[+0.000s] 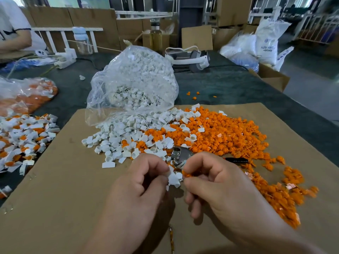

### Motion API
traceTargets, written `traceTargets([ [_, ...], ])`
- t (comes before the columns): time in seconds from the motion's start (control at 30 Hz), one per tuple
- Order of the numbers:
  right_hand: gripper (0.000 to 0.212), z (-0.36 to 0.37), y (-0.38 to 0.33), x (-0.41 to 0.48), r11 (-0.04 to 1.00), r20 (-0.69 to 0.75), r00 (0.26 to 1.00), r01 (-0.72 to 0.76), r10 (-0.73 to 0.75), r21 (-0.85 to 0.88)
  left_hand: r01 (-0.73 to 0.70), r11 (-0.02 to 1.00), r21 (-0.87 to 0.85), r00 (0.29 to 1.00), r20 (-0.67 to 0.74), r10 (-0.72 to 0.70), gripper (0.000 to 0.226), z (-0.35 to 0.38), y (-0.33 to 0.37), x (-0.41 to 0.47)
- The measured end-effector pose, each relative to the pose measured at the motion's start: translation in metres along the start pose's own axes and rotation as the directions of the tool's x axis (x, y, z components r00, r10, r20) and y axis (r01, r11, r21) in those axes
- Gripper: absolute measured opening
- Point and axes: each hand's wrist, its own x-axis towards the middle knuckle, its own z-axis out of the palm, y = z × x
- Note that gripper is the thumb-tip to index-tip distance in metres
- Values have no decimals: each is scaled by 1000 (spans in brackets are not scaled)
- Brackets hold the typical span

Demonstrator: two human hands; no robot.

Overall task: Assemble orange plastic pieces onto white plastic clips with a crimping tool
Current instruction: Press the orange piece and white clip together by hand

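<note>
My left hand (145,182) pinches a white plastic clip (174,178) over the cardboard sheet (60,189). Right beside it my right hand (211,186) pinches an orange plastic piece (186,174) that touches the clip. The metal crimping tool (180,155) lies on the cardboard just behind my hands, its black handle (235,160) pointing right. A heap of loose white clips (121,138) spreads in front of me, and a heap of orange pieces (229,136) lies to its right.
A clear bag of white clips (135,81) stands behind the heaps. At the left lie a pile of assembled white-and-orange parts (23,140) and a bag of orange parts (33,94). Another person (12,30) sits far left. Bottles, a headset (190,58) and boxes stand behind.
</note>
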Motion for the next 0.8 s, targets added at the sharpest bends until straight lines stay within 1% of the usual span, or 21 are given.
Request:
traceTargets([
  [0.13,19,-1,-1,1,989,4,999,-36,36,142,-16,997,-74,1000,-13,15,23,0,2,-3],
  [0.3,25,-3,-1,3,966,-38,998,-39,50,256,75,964,-257,997,25,-71,26,2,4,-2],
  [0.4,24,-6,1,4,920,-43,998,-21,41,392,118,923,-367,993,44,-110,30,2,5,1],
  [0.43,27,-6,1,5,898,-31,999,-18,36,439,135,904,-406,991,53,-124,29,2,7,2],
  [0.5,30,-7,0,5,863,-11,999,-23,34,505,143,879,-454,990,63,-128,16,4,7,3],
  [0.53,27,-7,0,5,856,0,999,-30,35,516,135,876,-464,991,61,-120,13,3,9,3],
  [0.57,22,-7,-1,4,853,15,999,-36,33,521,113,879,-463,994,49,-102,18,3,7,3],
  [0.63,15,-7,-4,3,845,34,999,-40,26,533,64,913,-403,998,23,-60,27,1,5,2],
  [0.7,12,-6,-5,2,837,24,1000,-30,20,546,62,936,-348,998,17,-60,29,0,3,2],
  [0.73,12,-6,-5,1,840,20,1000,-26,18,542,91,916,-392,996,27,-87,29,1,2,1],
  [0.8,14,-5,-5,0,863,22,1000,-24,15,505,188,822,-538,982,89,-166,25,4,-1,2],
])
